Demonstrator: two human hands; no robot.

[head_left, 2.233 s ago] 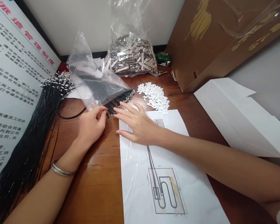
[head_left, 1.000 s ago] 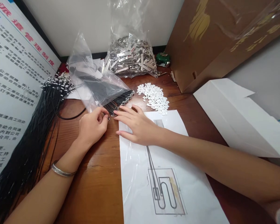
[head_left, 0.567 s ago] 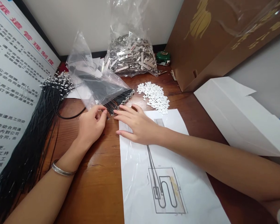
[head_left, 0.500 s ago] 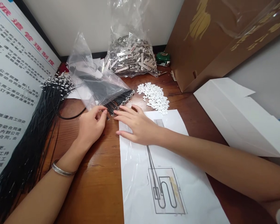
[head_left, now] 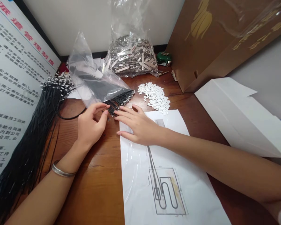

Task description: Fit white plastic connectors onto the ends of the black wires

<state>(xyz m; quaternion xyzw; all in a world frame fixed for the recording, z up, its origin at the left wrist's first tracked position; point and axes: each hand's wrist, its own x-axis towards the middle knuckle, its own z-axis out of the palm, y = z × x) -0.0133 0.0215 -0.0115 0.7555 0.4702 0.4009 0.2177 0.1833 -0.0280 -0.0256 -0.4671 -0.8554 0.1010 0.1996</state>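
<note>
Black wires, metal-tipped, project from a clear bag on the table. Left hand: fingers curled beside them, thumb and forefinger nearly meeting; whether they grip a wire cannot be told. Right hand: fingers spread, holding nothing, palm down over the printed sheet.

A head-worn camera (a single view) looks forward and down, close above the table

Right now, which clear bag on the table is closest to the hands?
The slumped bag with black cords poking out; it's right by the left hand. The other bag, full of metal strips, sits farther back.
</note>
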